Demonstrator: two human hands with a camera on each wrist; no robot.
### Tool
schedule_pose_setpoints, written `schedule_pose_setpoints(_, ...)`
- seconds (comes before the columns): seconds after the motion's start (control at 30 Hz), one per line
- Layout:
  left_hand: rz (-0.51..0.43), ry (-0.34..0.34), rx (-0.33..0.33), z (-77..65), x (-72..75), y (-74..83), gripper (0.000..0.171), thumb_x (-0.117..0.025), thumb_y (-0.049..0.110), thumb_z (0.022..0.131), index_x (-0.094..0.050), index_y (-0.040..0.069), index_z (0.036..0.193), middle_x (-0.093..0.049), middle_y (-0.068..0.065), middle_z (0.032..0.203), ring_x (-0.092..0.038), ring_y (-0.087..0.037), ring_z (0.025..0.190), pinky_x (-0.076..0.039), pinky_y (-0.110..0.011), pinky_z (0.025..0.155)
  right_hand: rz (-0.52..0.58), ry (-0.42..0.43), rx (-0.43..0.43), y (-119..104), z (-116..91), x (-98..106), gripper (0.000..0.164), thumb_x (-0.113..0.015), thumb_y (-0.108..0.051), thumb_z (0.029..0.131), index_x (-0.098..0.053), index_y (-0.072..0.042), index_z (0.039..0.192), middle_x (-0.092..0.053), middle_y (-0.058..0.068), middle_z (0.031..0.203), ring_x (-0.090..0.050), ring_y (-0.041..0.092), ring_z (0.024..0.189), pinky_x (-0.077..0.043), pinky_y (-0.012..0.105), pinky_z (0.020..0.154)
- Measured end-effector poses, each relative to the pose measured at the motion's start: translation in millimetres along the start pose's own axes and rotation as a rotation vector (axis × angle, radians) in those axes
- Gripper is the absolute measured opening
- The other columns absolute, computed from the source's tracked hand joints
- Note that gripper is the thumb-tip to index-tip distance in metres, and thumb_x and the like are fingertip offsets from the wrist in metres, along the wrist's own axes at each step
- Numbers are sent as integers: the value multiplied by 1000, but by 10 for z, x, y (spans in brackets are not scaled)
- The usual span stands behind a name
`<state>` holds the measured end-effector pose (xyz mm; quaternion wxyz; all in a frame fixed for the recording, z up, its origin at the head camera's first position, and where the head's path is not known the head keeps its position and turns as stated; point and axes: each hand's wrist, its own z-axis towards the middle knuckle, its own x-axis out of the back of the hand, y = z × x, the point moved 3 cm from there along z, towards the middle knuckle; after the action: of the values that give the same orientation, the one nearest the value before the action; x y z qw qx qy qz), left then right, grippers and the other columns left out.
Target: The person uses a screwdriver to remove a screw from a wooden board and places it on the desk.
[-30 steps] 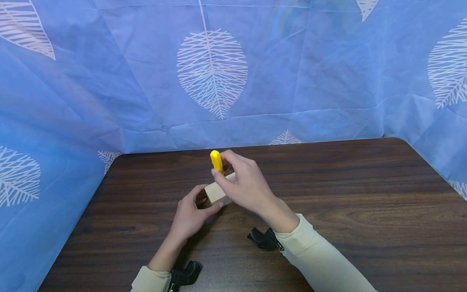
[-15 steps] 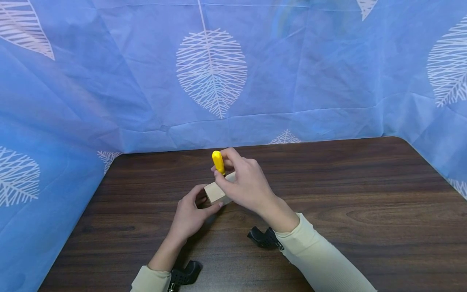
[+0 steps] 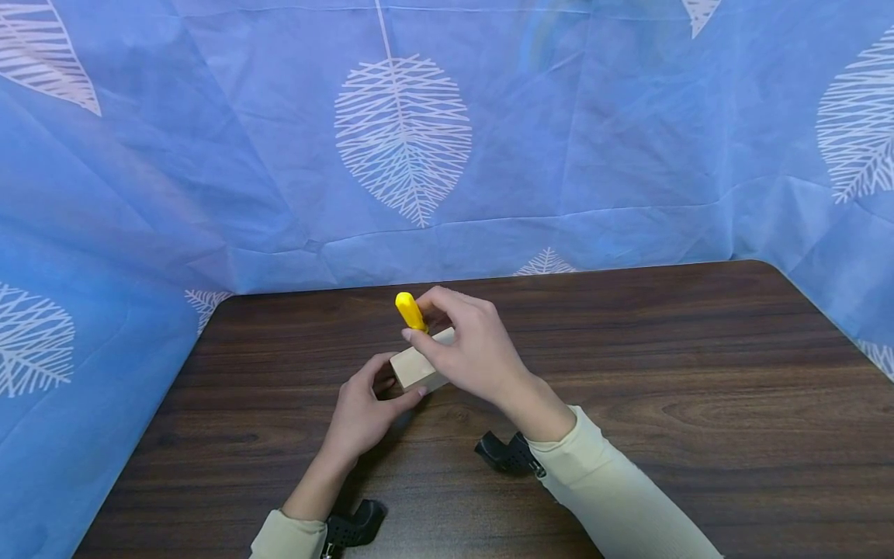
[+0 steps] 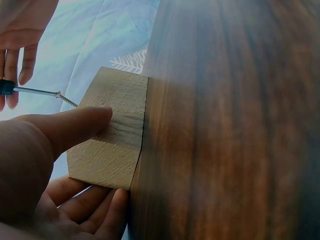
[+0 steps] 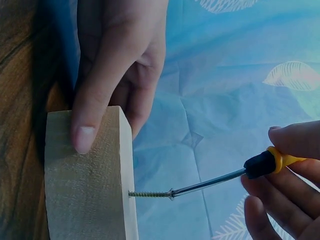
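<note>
My left hand [image 3: 359, 411] grips the near end of a pale wooden block [image 3: 415, 367] on the table, thumb on one side and fingers on the other. A screw [image 5: 150, 194] stands with its tip in the block's top face, most of its thread exposed. In my right hand [image 3: 482, 349] is a screwdriver [image 3: 410, 309] with a yellow handle and black collar, held between thumb and fingers. The screwdriver's metal shaft [image 5: 210, 183] meets the screw head, at a slight angle to the screw. From the head view, the right hand hides the screw and the block's far end.
The dark wood-grain table [image 3: 663, 404] spreads out on both sides of the hands. Behind it hangs a blue cloth [image 3: 594, 140] with white leaf prints. Black wrist devices [image 3: 356, 524] sit under both cream sleeves [image 3: 608, 481].
The screwdriver's handle end has swung left and tilts more than half a second ago. My right fingers have shifted around it. Left hand and block stay in place.
</note>
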<state>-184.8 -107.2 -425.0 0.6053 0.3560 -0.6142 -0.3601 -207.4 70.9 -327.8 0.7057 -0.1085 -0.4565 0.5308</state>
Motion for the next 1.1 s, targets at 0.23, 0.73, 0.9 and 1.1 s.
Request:
schedule_pose_setpoints(0.23, -2, 1, 2, 1, 0, -1, 53, -88, 20, 92, -66, 15, 141, -72, -12, 139, -69, -33, 130, -59, -55, 109, 27, 3, -10, 5, 7, 14, 16, -86, -13, 91, -77, -12, 104, -70, -1, 99, -66, 11, 88, -63, 31, 78)
schedule_pose_setpoints(0.73, 8, 5, 9, 0, -8, -2, 53, -88, 21, 92, -66, 17, 140, -73, -10, 138, -70, -32, 130, -59, -55, 108, 27, 8, -58, 18, -5, 34, 21, -74, -6, 89, -73, -10, 110, -73, 1, 101, -72, 12, 88, -67, 37, 84)
schedule_pose_setpoints(0.9, 11, 4, 10, -1, -5, -1, 54, -88, 21, 92, -66, 16, 141, -72, -11, 138, -69, -32, 130, -58, -55, 109, 35, 11, -78, 14, 1, 35, 21, -71, -6, 89, -70, -13, 109, -74, -1, 95, -71, 10, 87, -66, 37, 82)
schedule_pose_setpoints(1.1, 17, 7, 10, 3, -4, -3, 55, -88, 22, 92, -66, 16, 141, -72, -12, 139, -69, -33, 131, -58, -55, 110, 16, 0, -66, 6, -5, 19, 13, -70, -9, 91, -67, -13, 103, -72, -3, 97, -71, 10, 89, -65, 36, 84)
